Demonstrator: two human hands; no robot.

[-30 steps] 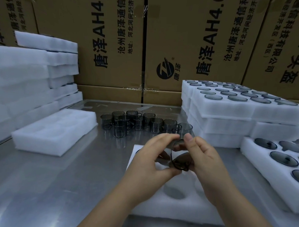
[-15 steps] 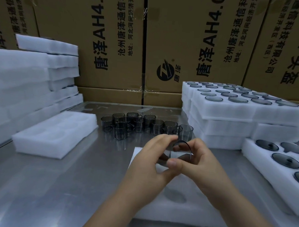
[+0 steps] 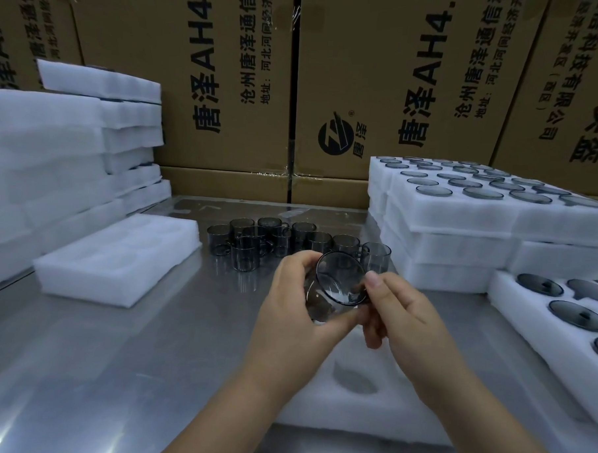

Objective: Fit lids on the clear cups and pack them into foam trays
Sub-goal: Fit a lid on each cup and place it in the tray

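A smoky clear cup [image 3: 337,289] is tilted in mid-air, its open mouth turned toward me. My left hand [image 3: 292,304] wraps around its body from the left. My right hand [image 3: 395,311] pinches the cup's right rim with thumb and forefinger. No lid shows on this cup. Beneath my hands lies a white foam tray [image 3: 379,401] with round pockets, one empty pocket showing. Several more smoky cups [image 3: 276,240] stand grouped behind on the steel table [image 3: 131,349].
A foam tray of dark lids [image 3: 540,326] lies at the right. Behind it, stacked foam trays [image 3: 462,226] are topped with lids. An empty foam tray [image 3: 118,256] and a tall foam stack [image 3: 54,154] stand at the left. Cardboard boxes [image 3: 228,86] wall the back.
The cup has turned in my hands, so its mouth now faces me. My right hand has shifted from the cup's front to its right rim.
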